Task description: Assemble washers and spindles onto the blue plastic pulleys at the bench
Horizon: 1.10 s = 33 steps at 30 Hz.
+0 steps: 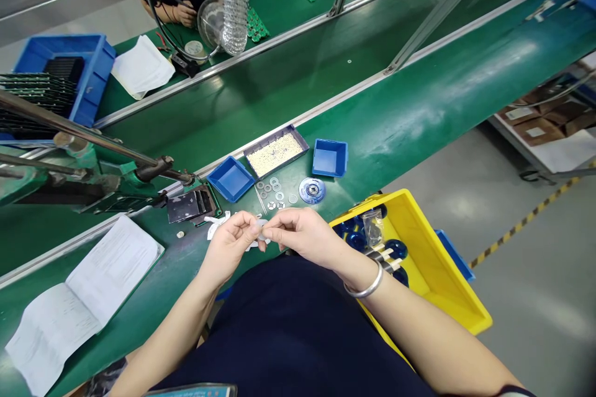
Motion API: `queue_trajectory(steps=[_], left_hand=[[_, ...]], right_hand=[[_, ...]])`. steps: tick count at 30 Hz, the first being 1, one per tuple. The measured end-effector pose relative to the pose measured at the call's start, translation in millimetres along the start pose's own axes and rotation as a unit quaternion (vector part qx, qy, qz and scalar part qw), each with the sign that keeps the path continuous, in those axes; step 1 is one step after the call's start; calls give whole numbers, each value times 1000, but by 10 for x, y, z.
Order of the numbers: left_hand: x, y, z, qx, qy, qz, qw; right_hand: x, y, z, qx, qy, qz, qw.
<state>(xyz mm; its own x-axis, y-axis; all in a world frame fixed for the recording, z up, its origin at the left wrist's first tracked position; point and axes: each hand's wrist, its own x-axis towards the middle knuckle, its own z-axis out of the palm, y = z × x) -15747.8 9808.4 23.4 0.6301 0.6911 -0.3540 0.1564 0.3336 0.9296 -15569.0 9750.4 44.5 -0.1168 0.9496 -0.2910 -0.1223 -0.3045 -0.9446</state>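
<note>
My left hand and my right hand meet close to my body, each pinching the edge of a small whitish disc. The fingers cover most of it, so its exact kind is unclear. Crumpled white tissue lies behind my left hand. On the green bench just beyond are several flat ring washers, a thin white stick and a blue round part with a dark centre.
Two blue bins flank a tray of cream-coloured grains. A yellow crate with blue round parts stands at my right. At left are an open booklet and a green press. Across the bench shows another person's hand.
</note>
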Motion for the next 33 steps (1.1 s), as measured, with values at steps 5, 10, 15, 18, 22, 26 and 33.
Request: queue_trajectory(steps=[5,10,15,18,22,26,33], left_hand=[[11,-12,15,20,16,1,1000],[3,-67,61,42,45,-2,998],[-52,-152,69,60,76,16,995],[-66,-154,30,15,93,21,995],[-44,-119,-38,-119,76,-17,990],[-6,-127,-31,-224,38,-69,971],[75,-170,102,-240,-9,-80,967]], right_hand=[[5,64,11,-81,30,-39,996],[-4,183,131,-227,103,-91,964],[0,315,283,-306,176,-129,927],[-13,252,204,-242,186,-142,942],[-61,167,-163,-89,256,-109,956],[-85,305,-383,-6,268,-67,961],[-84,450,-46,5,119,-28,992]])
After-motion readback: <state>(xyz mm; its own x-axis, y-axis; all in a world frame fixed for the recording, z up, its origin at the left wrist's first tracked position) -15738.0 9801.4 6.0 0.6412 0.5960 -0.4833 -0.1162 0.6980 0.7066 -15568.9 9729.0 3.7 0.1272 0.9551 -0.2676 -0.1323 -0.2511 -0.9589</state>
